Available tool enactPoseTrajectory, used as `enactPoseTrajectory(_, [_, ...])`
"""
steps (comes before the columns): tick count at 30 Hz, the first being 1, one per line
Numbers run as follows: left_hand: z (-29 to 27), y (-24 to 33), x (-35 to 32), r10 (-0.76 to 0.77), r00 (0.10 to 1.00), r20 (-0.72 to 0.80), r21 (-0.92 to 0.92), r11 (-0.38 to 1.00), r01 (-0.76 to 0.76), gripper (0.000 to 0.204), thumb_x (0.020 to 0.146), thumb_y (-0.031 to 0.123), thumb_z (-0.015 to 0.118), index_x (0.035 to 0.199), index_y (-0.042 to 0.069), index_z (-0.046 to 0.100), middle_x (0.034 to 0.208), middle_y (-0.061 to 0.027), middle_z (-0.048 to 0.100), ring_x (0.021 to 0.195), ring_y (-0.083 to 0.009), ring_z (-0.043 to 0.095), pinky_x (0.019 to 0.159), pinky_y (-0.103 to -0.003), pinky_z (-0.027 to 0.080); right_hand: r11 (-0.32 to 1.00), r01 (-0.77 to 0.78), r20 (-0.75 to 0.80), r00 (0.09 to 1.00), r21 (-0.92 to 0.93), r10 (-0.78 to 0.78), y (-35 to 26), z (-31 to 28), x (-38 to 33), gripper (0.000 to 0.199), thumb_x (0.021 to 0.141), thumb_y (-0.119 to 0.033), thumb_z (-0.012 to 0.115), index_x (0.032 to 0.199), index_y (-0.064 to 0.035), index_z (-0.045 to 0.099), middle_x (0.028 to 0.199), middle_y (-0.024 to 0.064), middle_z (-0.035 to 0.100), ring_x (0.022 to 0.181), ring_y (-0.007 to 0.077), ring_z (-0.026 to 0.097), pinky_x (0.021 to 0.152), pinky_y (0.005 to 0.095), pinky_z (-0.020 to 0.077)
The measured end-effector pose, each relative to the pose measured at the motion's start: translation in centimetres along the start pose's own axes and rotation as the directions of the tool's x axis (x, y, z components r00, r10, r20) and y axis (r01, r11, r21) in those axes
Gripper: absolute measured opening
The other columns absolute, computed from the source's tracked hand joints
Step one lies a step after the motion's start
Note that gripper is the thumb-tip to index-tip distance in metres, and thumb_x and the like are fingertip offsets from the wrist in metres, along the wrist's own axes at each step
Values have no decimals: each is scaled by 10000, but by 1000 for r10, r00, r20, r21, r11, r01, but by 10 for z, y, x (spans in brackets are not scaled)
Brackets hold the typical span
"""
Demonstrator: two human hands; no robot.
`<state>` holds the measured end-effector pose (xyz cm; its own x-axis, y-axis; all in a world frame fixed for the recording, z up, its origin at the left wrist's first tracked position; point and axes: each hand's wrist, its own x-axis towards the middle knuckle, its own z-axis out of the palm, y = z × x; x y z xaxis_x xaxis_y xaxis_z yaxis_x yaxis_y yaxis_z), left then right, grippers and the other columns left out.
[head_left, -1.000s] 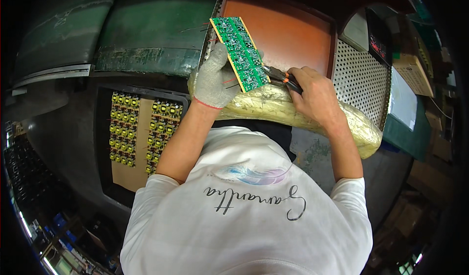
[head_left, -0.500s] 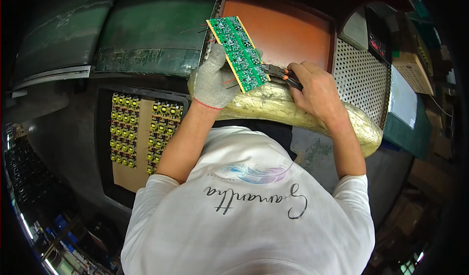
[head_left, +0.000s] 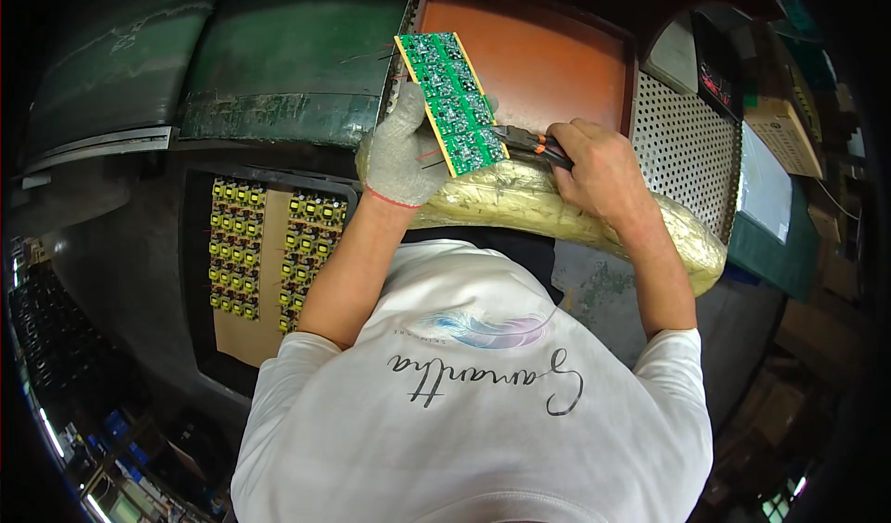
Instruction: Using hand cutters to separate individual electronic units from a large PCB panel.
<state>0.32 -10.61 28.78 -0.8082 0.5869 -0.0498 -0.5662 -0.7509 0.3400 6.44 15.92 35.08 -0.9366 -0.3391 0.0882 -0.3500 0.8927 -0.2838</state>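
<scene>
My left hand (head_left: 405, 156), in a pale knit glove with a red hem, grips a green circuit board panel (head_left: 452, 101) with yellow edge strips. The panel tilts, its solder side showing, and a few thin wires stick out at its left edge. My bare right hand (head_left: 599, 166) is closed round the handles of black-and-orange cutting pliers (head_left: 534, 142). The jaws of the pliers are at the panel's lower right edge; what lies between them is too small to make out. The board hides part of my left fingers.
A brown-orange tray (head_left: 529, 50) lies beyond the hands, beside a perforated metal surface (head_left: 685, 152). A yellowish plastic-wrapped roll (head_left: 557, 198) runs along the near edge. At left, a black bin (head_left: 200, 272) holds several board panels (head_left: 236, 249) around cardboard. A green belt (head_left: 288, 50) is farther left.
The board has shifted and turned very slightly in my left hand, and the jaws of the pliers have moved a little left along its edge. Both hands keep their hold.
</scene>
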Motion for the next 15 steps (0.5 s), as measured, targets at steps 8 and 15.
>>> enactPoseTrajectory(8, [-6,-6,0,36,999,0,-97,995,-36,775,997,605,678,1528,57,542,1323,-222,717,1090,-368,757,943,-568,645,997,-62,-84,994,37,65,-7,3,12,297,827,-60,742,1121,-34,711,954,184,705,927,409,710,826,501,575])
enactPoseTrajectory(15, [2,-6,-3,37,991,-126,78,997,-27,723,1024,578,657,1522,67,547,1350,-217,701,1143,-390,738,989,-583,623,994,-66,-61,996,-82,61,-13,-2,16,369,844,-104,782,1198,-32,707,1000,174,711,942,398,715,835,496,585])
